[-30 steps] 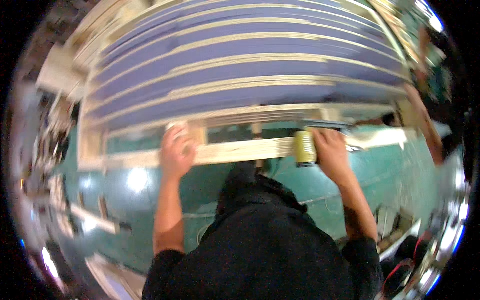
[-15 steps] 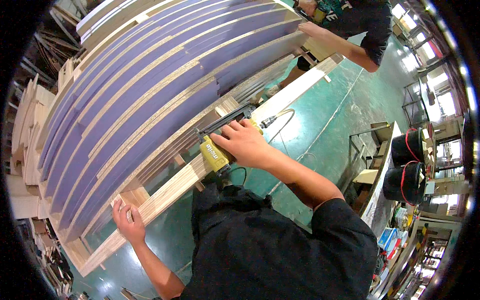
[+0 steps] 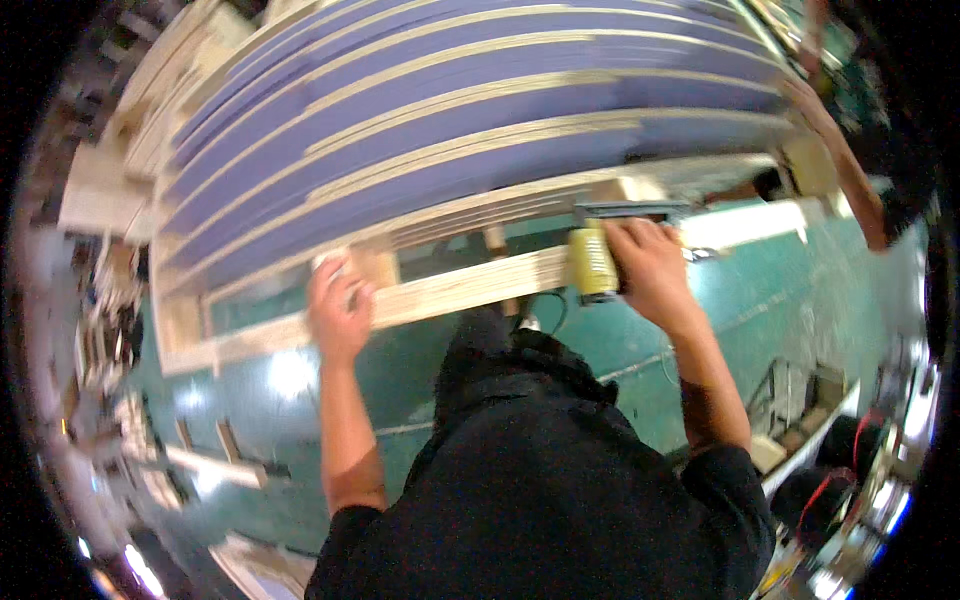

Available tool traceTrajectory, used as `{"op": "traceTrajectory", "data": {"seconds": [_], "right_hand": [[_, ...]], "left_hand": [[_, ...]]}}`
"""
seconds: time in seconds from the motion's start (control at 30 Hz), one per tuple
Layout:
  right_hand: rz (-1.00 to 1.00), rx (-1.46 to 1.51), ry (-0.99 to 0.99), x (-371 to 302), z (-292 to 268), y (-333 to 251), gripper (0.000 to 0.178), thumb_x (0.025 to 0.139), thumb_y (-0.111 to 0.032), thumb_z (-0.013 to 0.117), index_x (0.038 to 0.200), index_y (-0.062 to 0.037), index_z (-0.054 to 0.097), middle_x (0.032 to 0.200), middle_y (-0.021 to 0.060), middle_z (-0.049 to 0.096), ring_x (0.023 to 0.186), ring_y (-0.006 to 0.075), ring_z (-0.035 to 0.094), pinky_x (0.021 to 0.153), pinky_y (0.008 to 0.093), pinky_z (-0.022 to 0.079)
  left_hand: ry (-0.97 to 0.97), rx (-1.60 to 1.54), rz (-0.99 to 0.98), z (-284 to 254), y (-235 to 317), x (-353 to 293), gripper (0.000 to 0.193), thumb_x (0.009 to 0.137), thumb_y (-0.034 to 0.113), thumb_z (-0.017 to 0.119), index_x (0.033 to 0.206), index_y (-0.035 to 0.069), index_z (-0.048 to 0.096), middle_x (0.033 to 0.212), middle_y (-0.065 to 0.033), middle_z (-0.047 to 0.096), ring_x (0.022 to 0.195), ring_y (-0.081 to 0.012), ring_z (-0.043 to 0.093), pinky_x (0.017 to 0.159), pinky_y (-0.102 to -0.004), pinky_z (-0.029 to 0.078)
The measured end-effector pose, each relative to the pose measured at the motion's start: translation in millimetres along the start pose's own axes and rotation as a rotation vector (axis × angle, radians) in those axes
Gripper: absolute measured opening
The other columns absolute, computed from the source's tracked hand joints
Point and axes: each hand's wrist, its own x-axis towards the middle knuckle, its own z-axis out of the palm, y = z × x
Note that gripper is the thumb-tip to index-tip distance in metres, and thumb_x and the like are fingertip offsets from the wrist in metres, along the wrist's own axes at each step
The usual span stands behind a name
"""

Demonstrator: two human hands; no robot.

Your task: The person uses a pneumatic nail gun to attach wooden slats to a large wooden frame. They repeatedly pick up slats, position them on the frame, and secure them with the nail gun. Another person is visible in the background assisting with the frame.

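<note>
My right hand is closed around a yellow-green nail gun with a black magazine. The tool sits over a long pale wooden rail, to the right of its middle. Toward the left of the same rail, my left hand curls its fingers over the wood, beside a short wooden cross block. Motion blur softens the fingers, and their far sides are hidden. Behind the rail lie several stacked purple panels with pale edges.
A co-worker's arm reaches in at the right, by the rail's far end. Black buckets stand at the lower right. Wood pieces lie on the green floor at left. An air hose hangs below the nail gun.
The whole view has swung round, so the rail now runs nearly level. My right hand still holds the nail gun over the rail, and my left hand stays by the cross block.
</note>
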Motion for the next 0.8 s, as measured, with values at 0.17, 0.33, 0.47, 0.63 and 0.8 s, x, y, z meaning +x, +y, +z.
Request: {"op": "traceTrajectory", "data": {"seconds": [0.17,0.33,0.47,0.63,0.8], "right_hand": [[0.114,-0.064,-0.115,9,-4,-12,0.061,0.076,-0.007,0.075,0.134,-0.0165,0.060,0.114,0.0128,0.061,0.098,0.0362,0.065,0.080,0.0469,0.052],[0.081,-0.002,-0.311,34,-23,-16,0.070,0.067,-0.001,0.079,0.133,-0.0065,0.057,0.122,0.0185,0.052,0.102,0.0422,0.066,0.082,0.0503,0.056],[0.044,0.239,-0.418,95,-59,-42,0.065,0.072,-0.003,0.081,0.133,-0.0047,0.058,0.125,0.0179,0.056,0.114,0.0393,0.063,0.097,0.0439,0.052],[-0.210,0.548,-0.531,185,-63,-94,0.060,0.080,0.000,0.079,0.135,-0.0026,0.054,0.128,0.0131,0.059,0.113,0.0213,0.058,0.101,0.0341,0.046],[0.086,0.388,-0.914,302,-28,-195,0.062,0.079,-0.012,0.083,0.133,0.0003,0.056,0.112,0.0111,0.069,0.102,0.0186,0.065,0.092,0.0345,0.053]], "left_hand": [[-0.038,0.011,-0.049,-22,5,3,0.016,0.085,0.022,0.077,0.094,0.010,0.073,0.126,-0.0094,0.067,0.127,-0.0334,0.058,0.110,-0.0450,0.044],[-0.023,-0.119,-0.115,-49,-52,58,0.028,0.085,0.031,0.078,0.103,0.010,0.071,0.125,-0.0077,0.068,0.122,-0.0316,0.061,0.109,-0.0509,0.042],[-0.111,0.027,0.015,-45,-98,122,0.044,0.080,0.034,0.083,0.113,0.008,0.069,0.130,-0.0101,0.066,0.124,-0.0323,0.060,0.106,-0.0496,0.045],[-0.487,0.079,0.083,-14,-150,157,0.046,0.075,0.034,0.084,0.113,0.011,0.069,0.119,-0.0111,0.071,0.114,-0.0328,0.065,0.099,-0.0508,0.047],[-0.640,-0.006,0.054,-11,-157,166,0.033,0.075,0.030,0.081,0.100,0.013,0.068,0.097,-0.0104,0.074,0.096,-0.0360,0.070,0.087,-0.0543,0.049]]}}
